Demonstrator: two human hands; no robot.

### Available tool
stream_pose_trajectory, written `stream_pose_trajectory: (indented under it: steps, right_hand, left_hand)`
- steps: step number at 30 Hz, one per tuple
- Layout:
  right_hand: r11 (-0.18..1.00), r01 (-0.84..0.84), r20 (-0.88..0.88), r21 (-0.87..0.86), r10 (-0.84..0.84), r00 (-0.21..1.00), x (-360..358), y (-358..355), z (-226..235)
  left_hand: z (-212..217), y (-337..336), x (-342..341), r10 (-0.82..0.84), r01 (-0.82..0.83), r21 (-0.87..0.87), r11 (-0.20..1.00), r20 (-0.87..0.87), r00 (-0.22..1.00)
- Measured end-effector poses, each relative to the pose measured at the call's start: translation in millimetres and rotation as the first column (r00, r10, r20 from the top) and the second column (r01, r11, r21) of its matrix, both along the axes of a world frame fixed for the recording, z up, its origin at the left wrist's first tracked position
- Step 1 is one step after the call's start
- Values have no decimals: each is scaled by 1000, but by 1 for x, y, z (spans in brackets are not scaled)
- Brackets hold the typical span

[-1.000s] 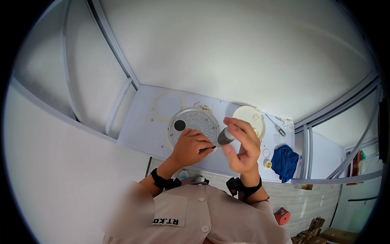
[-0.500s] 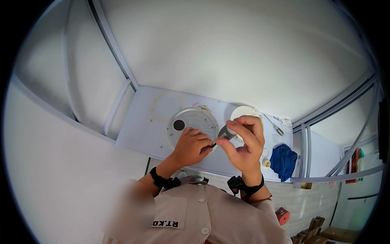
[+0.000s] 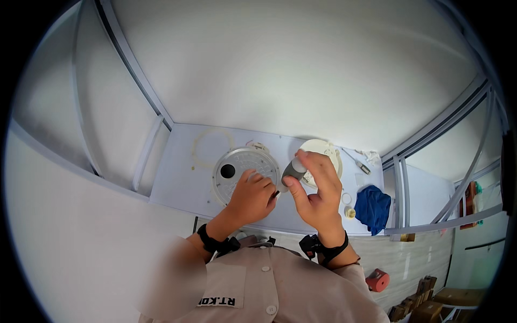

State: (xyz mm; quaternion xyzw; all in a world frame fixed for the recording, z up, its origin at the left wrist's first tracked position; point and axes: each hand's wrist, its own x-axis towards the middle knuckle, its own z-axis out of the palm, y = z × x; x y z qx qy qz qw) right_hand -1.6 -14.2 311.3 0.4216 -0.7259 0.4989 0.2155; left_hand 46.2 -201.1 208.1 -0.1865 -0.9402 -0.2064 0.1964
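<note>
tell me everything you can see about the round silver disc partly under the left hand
The silver disc is round and looks like metal, with a paler rim, a patterned face and small marks near its edge. A black circle sits on its left part. It lies flat on the white table, and a cream piece shows at its far edge. The left hand covers its near right part; whether it presses down cannot be told.
</note>
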Motion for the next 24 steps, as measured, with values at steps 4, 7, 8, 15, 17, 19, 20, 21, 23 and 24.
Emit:
stream_pose_trajectory:
  steps: [4, 7, 8, 15, 17, 19, 20, 21, 23, 24]
  right_hand:
    - [993, -79, 126, -84, 89, 988, -2, 1, -7]
    - [977, -118, 211, -175, 155, 965, 1, 2, -11]
    - [970, -126, 232, -207, 174, 957, 1, 2, -12]
    - [976, -178, 174, -125, 198, 965, -5, 2, -3]
    - [988, -152, 40, -32, 153, 987, -3, -2, 8]
    - [998, -9, 55, 66, 5, 998, 1, -3, 5]
    - [996, 18, 58, 93, -23, 998, 1, -3, 2]
    - [992, 44, 60, 120, -51, 997, 1, -3, -2]
    - [995, -6, 83, 103, -3, 997, -3, -2, -10]
    - [996, -35, 104, 81, 26, 994, -4, -2, -12]
  left_hand:
    - [0, 1, -1, -1, 2, -47, 999, 19, 1000]
    - [3, 1, -1, -8, 9, -48, 999, 23, 1000]
    - [1, 1, -1, -7, 7, -42, 999, 16, 1000]
    - [-8, 4, 2, 15, -15, -6, 1000, 9, 1000]
    - [-9, 3, 3, 17, -17, -14, 1000, -26, 1000]
    - [-12, 4, 2, 15, -15, 5, 1000, -44, 999]
    - [-14, 4, 1, 16, -15, 15, 1000, -60, 998]
    - [-15, 5, 1, 17, -15, 25, 1000, -75, 997]
    - [-16, 4, 0, 19, -16, 58, 998, -52, 998]
    - [-15, 4, 1, 17, -15, 83, 996, -14, 1000]
